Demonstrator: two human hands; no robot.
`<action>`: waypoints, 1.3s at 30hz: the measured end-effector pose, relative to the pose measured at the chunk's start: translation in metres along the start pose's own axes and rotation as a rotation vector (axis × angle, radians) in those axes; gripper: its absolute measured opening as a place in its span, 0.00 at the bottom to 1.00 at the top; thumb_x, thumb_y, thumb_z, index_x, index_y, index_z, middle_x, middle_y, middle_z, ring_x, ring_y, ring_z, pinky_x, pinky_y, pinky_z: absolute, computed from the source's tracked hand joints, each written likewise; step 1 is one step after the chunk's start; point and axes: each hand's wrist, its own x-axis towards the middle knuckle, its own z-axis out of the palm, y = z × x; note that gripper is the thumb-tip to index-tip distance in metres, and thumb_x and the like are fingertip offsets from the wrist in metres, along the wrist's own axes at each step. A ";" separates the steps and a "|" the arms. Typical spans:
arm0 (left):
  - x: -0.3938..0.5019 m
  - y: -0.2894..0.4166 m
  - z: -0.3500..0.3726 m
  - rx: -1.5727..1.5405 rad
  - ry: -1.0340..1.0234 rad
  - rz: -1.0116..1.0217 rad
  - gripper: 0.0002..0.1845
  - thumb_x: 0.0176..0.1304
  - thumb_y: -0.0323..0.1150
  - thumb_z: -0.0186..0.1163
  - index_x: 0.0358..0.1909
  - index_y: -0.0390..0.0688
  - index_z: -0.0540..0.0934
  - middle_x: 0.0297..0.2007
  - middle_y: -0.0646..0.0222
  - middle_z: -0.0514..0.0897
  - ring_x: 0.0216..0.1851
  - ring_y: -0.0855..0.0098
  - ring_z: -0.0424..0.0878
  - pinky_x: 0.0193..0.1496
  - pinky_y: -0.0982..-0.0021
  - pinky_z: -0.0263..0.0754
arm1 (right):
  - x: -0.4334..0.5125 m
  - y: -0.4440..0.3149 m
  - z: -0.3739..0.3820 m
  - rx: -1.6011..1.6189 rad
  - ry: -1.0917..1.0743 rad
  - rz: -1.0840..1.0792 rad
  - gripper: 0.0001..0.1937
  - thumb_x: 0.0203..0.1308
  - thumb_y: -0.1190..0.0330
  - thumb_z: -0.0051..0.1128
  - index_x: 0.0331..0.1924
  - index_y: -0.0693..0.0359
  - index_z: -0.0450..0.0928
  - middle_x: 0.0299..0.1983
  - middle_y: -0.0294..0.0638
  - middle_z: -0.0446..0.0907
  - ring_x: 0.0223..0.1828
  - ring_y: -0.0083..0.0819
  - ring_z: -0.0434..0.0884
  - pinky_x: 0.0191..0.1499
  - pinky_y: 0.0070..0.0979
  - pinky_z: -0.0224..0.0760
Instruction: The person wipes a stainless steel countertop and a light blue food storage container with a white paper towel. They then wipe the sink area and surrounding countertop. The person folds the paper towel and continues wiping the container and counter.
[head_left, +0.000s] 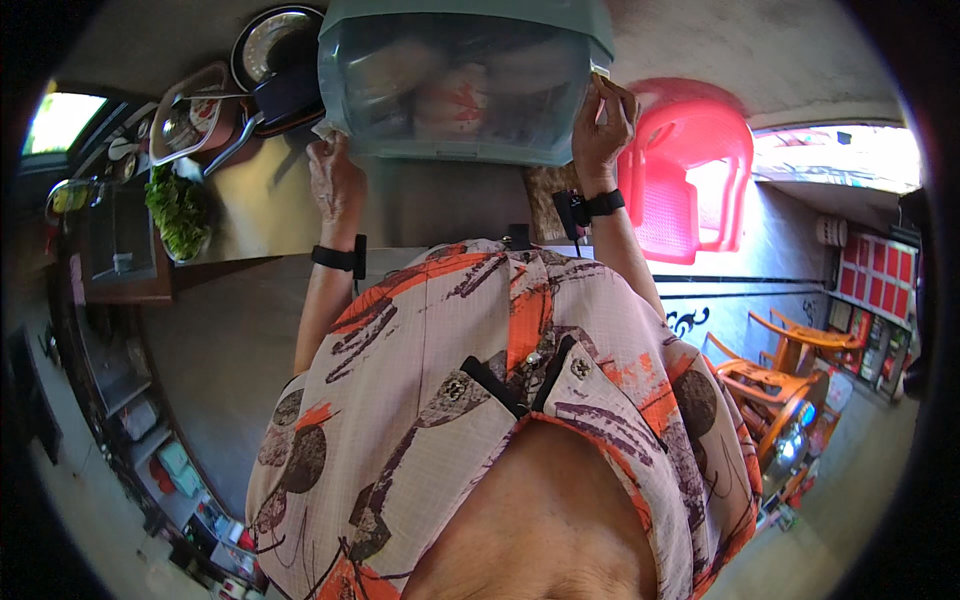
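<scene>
A grey-green plastic storage box (465, 146) with a see-through front stands in front of me; blurred shapes, one pale with red marks, show through its panel. At its lower left corner, my left hand (337, 180) has its fingers closed around a small pale piece, perhaps cloth or tissue. My right hand (604, 127) pinches the box's right edge, by a small bright spot. What lies under the right fingertips is hidden. Both wrists wear black straps.
Leafy greens (177, 214) lie on the counter (255, 214) to the left, near a pinkish basket (161, 124) and a dark pan with a handle (289, 101). A pink plastic chair (667, 214) stands right. Wooden chairs (780, 379) are farther right. Shelves (142, 442) line the lower left.
</scene>
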 end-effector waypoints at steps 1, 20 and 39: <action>-0.006 0.007 0.000 0.042 0.007 0.006 0.28 0.59 0.21 0.58 0.64 0.45 0.77 0.52 0.53 0.73 0.50 0.49 0.78 0.49 0.53 0.78 | 0.000 0.002 0.000 0.041 -0.001 -0.001 0.10 0.64 0.77 0.64 0.47 0.59 0.88 0.42 0.41 0.86 0.45 0.38 0.81 0.50 0.32 0.73; -0.052 0.072 0.023 -0.090 0.099 -0.026 0.25 0.59 0.19 0.55 0.60 0.41 0.78 0.53 0.48 0.76 0.55 0.45 0.77 0.49 0.53 0.79 | 0.011 -0.019 0.018 0.278 -0.201 -0.147 0.14 0.58 0.78 0.66 0.48 0.57 0.88 0.42 0.37 0.83 0.42 0.41 0.78 0.45 0.34 0.73; -0.036 0.045 0.034 -0.097 0.115 -0.123 0.18 0.56 0.23 0.56 0.50 0.42 0.82 0.52 0.49 0.78 0.51 0.43 0.79 0.49 0.49 0.78 | 0.012 -0.028 0.026 0.297 -0.175 -0.205 0.17 0.57 0.80 0.68 0.50 0.55 0.88 0.41 0.35 0.85 0.41 0.38 0.79 0.44 0.31 0.75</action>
